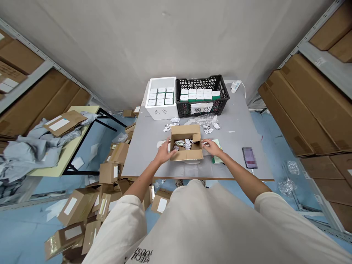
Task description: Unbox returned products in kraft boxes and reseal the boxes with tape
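An open brown cardboard box [187, 154] sits near the front of the grey table [239, 128], with crumpled white paper and small items inside it. My left hand [165, 151] grips the box's left side, fingers curled round the wall. My right hand [212, 146] rests at the box's right edge, fingers on the flap. A green flat packet [217, 158] lies under my right wrist.
At the table's back stand a white foam box [161, 110] and a black plastic crate [203, 106], both holding small white-and-green boxes. A phone [249, 157] lies at the right. Paper scraps litter the middle. Cardboard boxes are piled on the floor at left; shelves with cartons flank both sides.
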The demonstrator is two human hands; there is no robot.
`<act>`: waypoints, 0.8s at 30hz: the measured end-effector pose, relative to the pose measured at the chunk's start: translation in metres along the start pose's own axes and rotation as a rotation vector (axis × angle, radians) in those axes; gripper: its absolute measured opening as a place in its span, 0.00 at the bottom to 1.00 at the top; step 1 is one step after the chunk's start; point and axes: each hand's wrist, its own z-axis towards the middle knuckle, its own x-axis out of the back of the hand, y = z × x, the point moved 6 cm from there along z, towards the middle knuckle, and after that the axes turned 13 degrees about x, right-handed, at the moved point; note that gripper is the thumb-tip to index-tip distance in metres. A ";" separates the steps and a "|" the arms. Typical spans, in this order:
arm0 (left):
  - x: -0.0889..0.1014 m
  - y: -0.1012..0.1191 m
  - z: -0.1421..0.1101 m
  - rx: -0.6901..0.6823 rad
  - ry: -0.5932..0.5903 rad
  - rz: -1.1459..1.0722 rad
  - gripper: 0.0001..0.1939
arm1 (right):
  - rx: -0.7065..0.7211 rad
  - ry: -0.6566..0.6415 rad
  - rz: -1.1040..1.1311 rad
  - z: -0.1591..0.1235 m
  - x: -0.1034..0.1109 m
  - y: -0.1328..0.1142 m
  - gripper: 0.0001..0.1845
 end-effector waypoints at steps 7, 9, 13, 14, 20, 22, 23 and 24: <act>-0.038 0.002 -0.011 -0.141 -0.248 0.240 0.63 | -0.082 -0.099 0.056 0.006 -0.022 -0.001 0.27; -0.041 -0.003 -0.010 -0.181 -0.240 0.187 0.61 | -0.107 -0.098 0.077 0.006 -0.027 -0.003 0.29; -0.037 -0.010 -0.007 -0.254 -0.205 0.109 0.59 | -0.119 -0.041 0.047 0.007 -0.030 -0.014 0.29; -0.033 -0.011 -0.007 -0.275 -0.196 0.101 0.58 | -0.113 -0.030 0.046 0.008 -0.030 -0.018 0.29; -0.005 -0.027 0.003 -0.335 -0.118 0.104 0.56 | -0.051 -0.006 0.036 0.026 -0.035 -0.040 0.29; 0.004 -0.038 0.008 -0.332 -0.093 0.114 0.56 | -0.040 -0.008 0.018 0.039 -0.043 -0.046 0.29; 0.008 -0.045 0.010 -0.329 -0.083 0.119 0.56 | -0.037 -0.008 0.010 0.047 -0.049 -0.048 0.29; 0.012 -0.053 0.012 -0.324 -0.072 0.123 0.55 | -0.033 -0.008 0.007 0.054 -0.056 -0.051 0.30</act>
